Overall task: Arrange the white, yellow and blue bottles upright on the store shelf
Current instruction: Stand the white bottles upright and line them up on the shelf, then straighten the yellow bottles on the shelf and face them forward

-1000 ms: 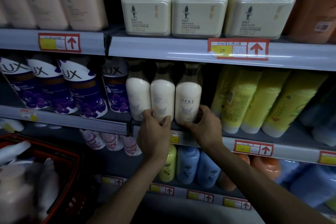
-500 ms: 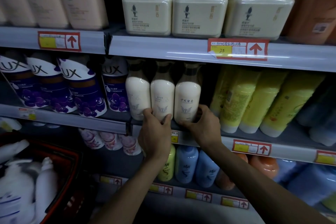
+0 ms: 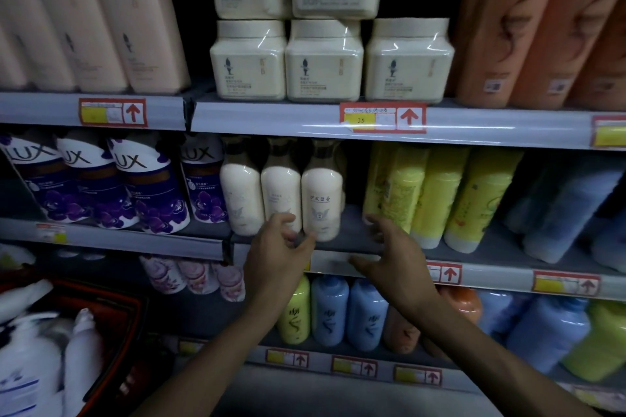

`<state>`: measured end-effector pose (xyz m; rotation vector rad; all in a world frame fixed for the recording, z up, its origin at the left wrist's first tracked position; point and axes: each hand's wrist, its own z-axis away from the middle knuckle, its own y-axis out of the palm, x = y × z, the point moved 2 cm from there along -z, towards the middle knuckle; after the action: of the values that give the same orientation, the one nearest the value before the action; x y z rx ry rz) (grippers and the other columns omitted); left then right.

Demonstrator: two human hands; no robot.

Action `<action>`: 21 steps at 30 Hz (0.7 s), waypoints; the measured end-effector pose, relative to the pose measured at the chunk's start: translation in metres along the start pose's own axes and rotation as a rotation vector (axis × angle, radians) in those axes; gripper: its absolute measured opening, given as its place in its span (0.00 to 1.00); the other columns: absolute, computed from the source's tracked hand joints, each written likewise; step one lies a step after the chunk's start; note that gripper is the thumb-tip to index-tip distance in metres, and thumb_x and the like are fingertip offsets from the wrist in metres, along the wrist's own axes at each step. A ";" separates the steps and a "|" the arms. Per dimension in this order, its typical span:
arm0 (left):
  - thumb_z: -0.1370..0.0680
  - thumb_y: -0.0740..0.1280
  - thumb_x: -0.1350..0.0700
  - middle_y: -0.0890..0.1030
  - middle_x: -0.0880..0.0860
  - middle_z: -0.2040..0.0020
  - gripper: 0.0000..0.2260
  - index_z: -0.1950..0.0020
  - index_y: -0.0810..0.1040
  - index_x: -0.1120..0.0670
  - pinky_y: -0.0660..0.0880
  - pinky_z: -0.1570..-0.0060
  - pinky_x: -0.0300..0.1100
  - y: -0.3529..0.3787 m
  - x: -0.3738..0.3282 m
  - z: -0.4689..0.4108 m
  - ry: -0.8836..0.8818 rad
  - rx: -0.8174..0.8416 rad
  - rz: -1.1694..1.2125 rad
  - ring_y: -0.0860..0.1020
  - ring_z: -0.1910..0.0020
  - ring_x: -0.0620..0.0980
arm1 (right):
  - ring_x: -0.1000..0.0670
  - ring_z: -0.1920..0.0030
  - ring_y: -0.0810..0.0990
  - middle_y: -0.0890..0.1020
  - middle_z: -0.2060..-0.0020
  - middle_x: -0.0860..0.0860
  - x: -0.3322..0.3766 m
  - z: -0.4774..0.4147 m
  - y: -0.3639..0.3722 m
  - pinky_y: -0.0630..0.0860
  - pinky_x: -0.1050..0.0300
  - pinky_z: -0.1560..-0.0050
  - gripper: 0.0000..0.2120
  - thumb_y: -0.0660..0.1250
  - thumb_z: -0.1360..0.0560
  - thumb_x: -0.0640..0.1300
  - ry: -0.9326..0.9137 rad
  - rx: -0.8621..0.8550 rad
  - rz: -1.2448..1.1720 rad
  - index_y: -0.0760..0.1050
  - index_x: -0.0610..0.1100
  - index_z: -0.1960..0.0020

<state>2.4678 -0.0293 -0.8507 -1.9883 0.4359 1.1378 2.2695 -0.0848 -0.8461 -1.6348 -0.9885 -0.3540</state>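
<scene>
Purple LUX bottles (image 3: 101, 186) at middle left, leaning a little. Above, square cream jars (image 3: 323, 61) stacked in two layers, beside tall orange bottles (image 3: 542, 20). Low on the left, a red basket (image 3: 133, 315).

Cream-white bottles (image 3: 281, 196) w/ dark caps, yellow bottles (image 3: 437, 200), blue bottles (image 3: 330, 311), purple-flower LUX packs (image 3: 149, 193), red basket (image 3: 115, 359).

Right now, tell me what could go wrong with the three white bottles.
The right white bottle stands close to the shelf edge; the left hand, open just in front, could knock it off. The right hand hovers beside the yellow bottles and might tip one.
</scene>
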 end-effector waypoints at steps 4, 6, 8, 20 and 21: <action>0.25 0.77 0.44 0.82 0.44 0.52 0.16 0.40 0.79 0.42 0.83 0.50 0.49 0.013 -0.024 0.016 0.097 0.160 0.144 0.82 0.53 0.41 | 0.47 0.36 0.79 0.78 0.34 0.48 -0.006 0.014 -0.036 0.76 0.54 0.41 0.39 0.82 0.31 0.52 0.035 0.001 0.039 0.70 0.47 0.25; 0.25 0.77 0.45 0.82 0.43 0.50 0.16 0.39 0.79 0.43 0.82 0.49 0.45 0.026 -0.036 0.020 0.125 0.197 0.175 0.82 0.51 0.40 | 0.46 0.35 0.78 0.77 0.33 0.48 -0.007 0.012 -0.048 0.77 0.53 0.40 0.40 0.81 0.31 0.52 0.046 0.003 0.086 0.69 0.48 0.24; 0.24 0.77 0.49 0.82 0.43 0.51 0.16 0.38 0.79 0.44 0.82 0.48 0.45 0.044 -0.045 0.020 0.149 0.210 0.202 0.81 0.50 0.40 | 0.46 0.36 0.78 0.78 0.34 0.47 -0.010 0.008 -0.059 0.77 0.52 0.41 0.38 0.81 0.31 0.51 0.055 -0.022 0.109 0.70 0.47 0.25; 0.29 0.80 0.43 0.78 0.44 0.45 0.28 0.32 0.74 0.46 0.81 0.51 0.45 0.137 -0.073 -0.004 0.157 0.112 0.168 0.79 0.49 0.41 | 0.50 0.48 0.84 0.84 0.44 0.48 -0.043 -0.011 -0.076 0.83 0.43 0.47 0.25 0.75 0.25 0.45 0.237 -0.036 -0.032 0.74 0.46 0.30; 0.30 0.79 0.40 0.79 0.44 0.44 0.29 0.33 0.74 0.46 0.81 0.51 0.48 0.142 -0.072 -0.005 0.154 0.103 0.145 0.79 0.48 0.43 | 0.50 0.48 0.85 0.84 0.45 0.49 -0.044 -0.011 -0.075 0.83 0.43 0.47 0.24 0.75 0.24 0.44 0.242 -0.031 -0.031 0.75 0.46 0.30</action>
<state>2.3435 -0.1286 -0.8548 -1.9867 0.7138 1.0313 2.1891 -0.1127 -0.8231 -1.5632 -0.8286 -0.5765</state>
